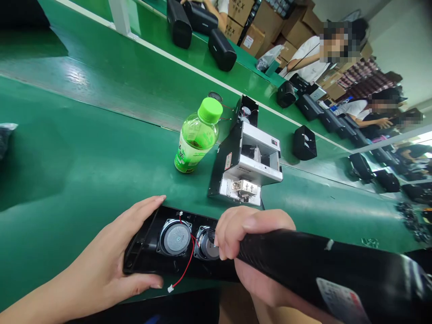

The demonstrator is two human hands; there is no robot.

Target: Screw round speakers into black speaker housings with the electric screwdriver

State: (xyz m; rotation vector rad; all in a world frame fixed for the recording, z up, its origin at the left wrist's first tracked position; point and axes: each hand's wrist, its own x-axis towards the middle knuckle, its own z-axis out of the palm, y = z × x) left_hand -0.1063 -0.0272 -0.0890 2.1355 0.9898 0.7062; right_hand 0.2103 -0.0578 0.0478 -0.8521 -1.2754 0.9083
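Observation:
A black speaker panel (148, 247) lies near the front edge of the green table. Two round speaker drivers (177, 238) are set in it, and a red wire (191, 265) with white connectors runs across them. At the panel's left end, my left hand (114, 252) grips it, thumb on the near side and fingers on the far side. My right hand (256, 234) is wrapped round a thick black electric screwdriver (310, 261), held over the panel's right part. The tool's tip, by the right-hand driver, is hidden behind my fingers.
Beyond the panel stand a green-capped drink bottle (194, 144) and a silver-and-black bench machine (246, 166). An open black speaker case (248, 110) sits behind the machine. Across the conveyor (151, 76), several people work among black speaker cases (222, 49) and cardboard boxes (266, 24).

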